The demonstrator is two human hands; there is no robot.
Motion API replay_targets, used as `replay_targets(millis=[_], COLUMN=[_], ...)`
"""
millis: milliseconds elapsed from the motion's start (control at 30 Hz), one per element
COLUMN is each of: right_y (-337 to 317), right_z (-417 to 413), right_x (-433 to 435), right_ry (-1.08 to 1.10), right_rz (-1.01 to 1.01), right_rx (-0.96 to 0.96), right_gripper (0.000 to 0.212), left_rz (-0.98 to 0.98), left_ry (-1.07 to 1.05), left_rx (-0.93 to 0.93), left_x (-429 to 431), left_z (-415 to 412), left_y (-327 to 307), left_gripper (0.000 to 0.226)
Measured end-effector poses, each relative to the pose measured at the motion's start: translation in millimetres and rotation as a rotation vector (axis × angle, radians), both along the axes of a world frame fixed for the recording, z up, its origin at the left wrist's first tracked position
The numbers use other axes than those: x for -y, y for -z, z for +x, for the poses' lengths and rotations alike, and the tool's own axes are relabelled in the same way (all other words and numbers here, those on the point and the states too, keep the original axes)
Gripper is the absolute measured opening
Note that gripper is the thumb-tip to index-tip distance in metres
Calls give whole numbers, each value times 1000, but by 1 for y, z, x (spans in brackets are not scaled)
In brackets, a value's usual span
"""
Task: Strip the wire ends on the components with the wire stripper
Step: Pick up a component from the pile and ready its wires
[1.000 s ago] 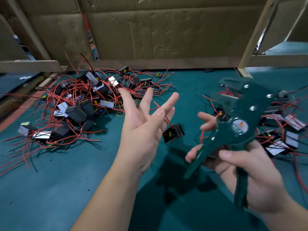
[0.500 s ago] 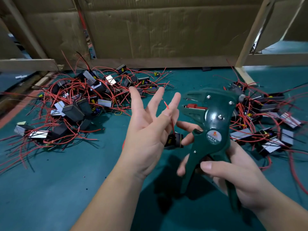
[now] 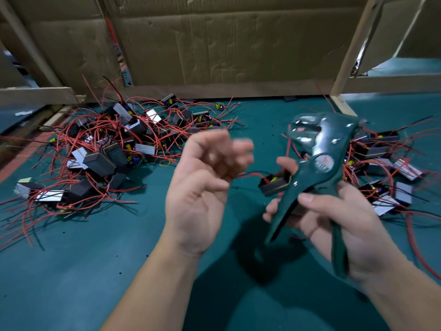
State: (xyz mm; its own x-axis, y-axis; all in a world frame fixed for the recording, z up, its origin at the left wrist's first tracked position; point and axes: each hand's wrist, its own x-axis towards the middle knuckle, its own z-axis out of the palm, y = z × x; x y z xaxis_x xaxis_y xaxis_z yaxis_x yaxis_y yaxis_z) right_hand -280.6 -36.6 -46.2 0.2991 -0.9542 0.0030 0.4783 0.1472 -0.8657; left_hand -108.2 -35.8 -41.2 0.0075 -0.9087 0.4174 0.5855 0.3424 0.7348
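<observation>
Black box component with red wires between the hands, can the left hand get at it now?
Probably yes. The black box component is close beside the left hand, with only bare green mat between, and its red wire runs toward that hand's blurred fingers.

Bare green mat (image 3: 71, 278) lies open between two component piles (image 3: 114, 149) (image 3: 386, 168); cardboard wall (image 3: 226, 44) blocks behind.
</observation>
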Motion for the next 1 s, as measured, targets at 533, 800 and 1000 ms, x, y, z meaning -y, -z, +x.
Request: replay_targets(millis=[533,800,1000], right_y=[-5,6,5], right_z=[-8,6,7], right_x=[2,-7,-7], right_ry=[-237,-305,-305], right_rz=[8,98,53], right_rx=[203,211,200], right_gripper=[73,69,76], left_rz=[14,250,334], left_ry=[-721,-421,-378], left_rx=[919,573,533], left_x=[5,2,3], left_z=[-18,-23,-23], left_y=[19,12,13], left_gripper=[23,23,27])
